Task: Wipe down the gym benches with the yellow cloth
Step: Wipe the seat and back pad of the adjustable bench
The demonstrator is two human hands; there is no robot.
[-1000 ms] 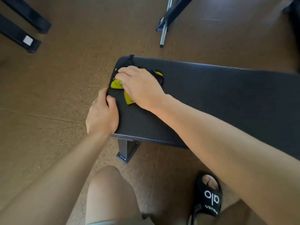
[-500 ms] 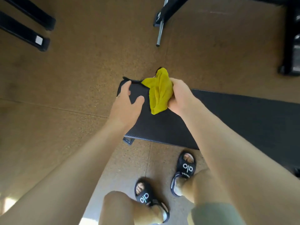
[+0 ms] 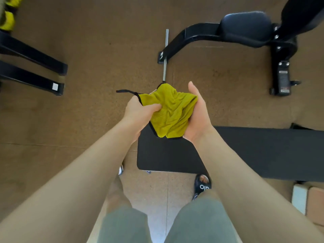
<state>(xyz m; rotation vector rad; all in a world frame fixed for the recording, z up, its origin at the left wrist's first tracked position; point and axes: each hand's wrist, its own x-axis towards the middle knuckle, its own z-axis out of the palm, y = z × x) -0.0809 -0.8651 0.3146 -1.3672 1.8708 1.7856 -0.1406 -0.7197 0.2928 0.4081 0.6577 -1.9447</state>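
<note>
2 hands' grip around yellow cloth [image 3: 171, 111]

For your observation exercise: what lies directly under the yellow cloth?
Under the yellow cloth, held by both hands, are the bench end and brown floor. The cloth covers the bench's far corner.

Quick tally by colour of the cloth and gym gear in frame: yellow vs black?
Yellow: 2 (yellow cloth held in left hand and right hand; yellow item top left, kind unclear)
Black: 3 (flat bench; padded bench; frame legs)
Total: 5
</note>
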